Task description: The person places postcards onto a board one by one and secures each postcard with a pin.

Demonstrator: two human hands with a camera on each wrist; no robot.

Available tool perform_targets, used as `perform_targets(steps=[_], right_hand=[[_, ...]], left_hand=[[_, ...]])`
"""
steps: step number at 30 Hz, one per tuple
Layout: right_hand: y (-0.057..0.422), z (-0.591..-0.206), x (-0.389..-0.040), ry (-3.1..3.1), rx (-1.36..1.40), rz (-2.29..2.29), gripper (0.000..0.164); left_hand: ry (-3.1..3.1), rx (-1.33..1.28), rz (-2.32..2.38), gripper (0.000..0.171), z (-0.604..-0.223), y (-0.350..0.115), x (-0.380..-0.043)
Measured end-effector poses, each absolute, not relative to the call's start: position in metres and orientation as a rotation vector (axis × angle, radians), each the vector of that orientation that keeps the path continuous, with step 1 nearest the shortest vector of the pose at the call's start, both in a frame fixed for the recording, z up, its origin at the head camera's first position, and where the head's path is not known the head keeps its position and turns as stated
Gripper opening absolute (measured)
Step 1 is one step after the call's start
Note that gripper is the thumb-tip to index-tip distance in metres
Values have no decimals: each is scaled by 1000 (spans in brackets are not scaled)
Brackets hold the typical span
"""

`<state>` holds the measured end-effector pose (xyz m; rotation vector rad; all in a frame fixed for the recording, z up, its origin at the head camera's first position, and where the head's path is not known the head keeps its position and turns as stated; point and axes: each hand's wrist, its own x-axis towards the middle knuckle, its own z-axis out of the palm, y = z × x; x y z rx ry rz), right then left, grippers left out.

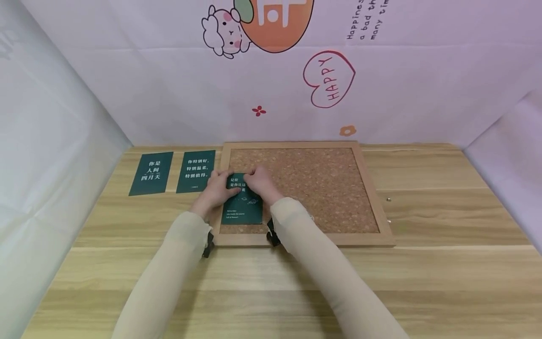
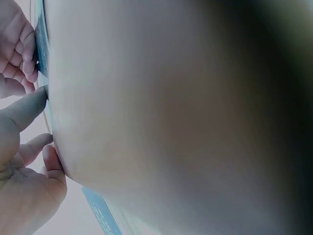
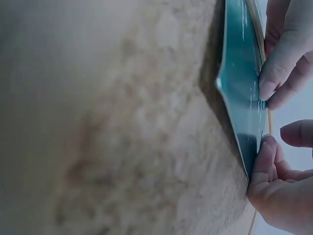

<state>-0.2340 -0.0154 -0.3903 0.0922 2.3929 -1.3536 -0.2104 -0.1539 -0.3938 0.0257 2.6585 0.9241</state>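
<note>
A dark green card (image 1: 242, 212) with white writing is placed over the left part of a wood-framed corkboard (image 1: 322, 188), near mid-frame. Its face is touched by the thumb of the left hand (image 1: 217, 188), whose fingers are spread apart. By its upper right corner, the right hand's (image 1: 261, 181) fingers are bunched; whether anything is pinched cannot be told. At left, two more green cards (image 1: 195, 172) are laid on the desk (image 1: 423, 282).

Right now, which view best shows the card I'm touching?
The head view: the card shows its printed face there, covered mainly near the top. The right wrist view shows it slantwise, cut off by the frame; the left wrist view, only a narrow sliver.
</note>
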Motion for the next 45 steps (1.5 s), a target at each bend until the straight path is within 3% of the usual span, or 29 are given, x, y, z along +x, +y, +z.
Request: perform_targets(steps=[3,11,29,45], right_hand=[[-15,-390,-230,2382,93,-1404,18],[-10,-387,-230,2339,74,-1457,30],[17,-345,-211,2611,-352,-1339,44],[86,-319,-204,2723,-414,-1380,52]], left_hand=[[2658,25,922,66,-395,-154,-210],[2668,22,918,66,-395,-154,-210],[2658,13,919,66,-394,-153,-210],[2651,29,960,67,-393,-153,-208]])
